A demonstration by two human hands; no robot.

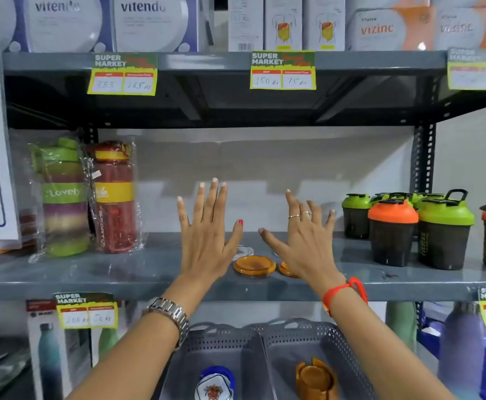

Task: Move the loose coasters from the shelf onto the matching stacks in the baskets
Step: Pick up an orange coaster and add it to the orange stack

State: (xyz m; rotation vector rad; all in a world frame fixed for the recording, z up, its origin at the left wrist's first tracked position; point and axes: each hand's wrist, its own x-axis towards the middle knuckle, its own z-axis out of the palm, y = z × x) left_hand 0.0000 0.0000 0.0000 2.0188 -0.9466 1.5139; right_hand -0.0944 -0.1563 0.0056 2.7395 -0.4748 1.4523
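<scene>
Two hands: both raised flat over the middle shelf, holding nothing.
Shelf (149,272): grey metal board at mid-frame, carrying bottles, shakers and the loose coasters.
Left basket (207,342): grey perforated plastic, below the shelf edge, with a stack of white-and-blue printed coasters (214,383) inside.
Right basket (337,345): touching the left one, with an orange stack in a holder (316,381) inside.
Wrapped bottles (86,197): green and red, in clear plastic, at the shelf's left.
Shaker cups (409,229): dark with green or orange lids, grouped at the shelf's right.
Left hand (207,241): fingers spread and straight, palm away from the camera, metal watch on the wrist.
Right hand (305,243): fingers spread apart, rings on two, red band on the wrist.
Orange coaster (254,265): round, lying flat on the shelf between the hands.
Second orange coaster (285,269): just right of the first, partly hidden by the right hand.
White coaster (244,251): behind the orange one, mostly hidden by the left hand.
</scene>
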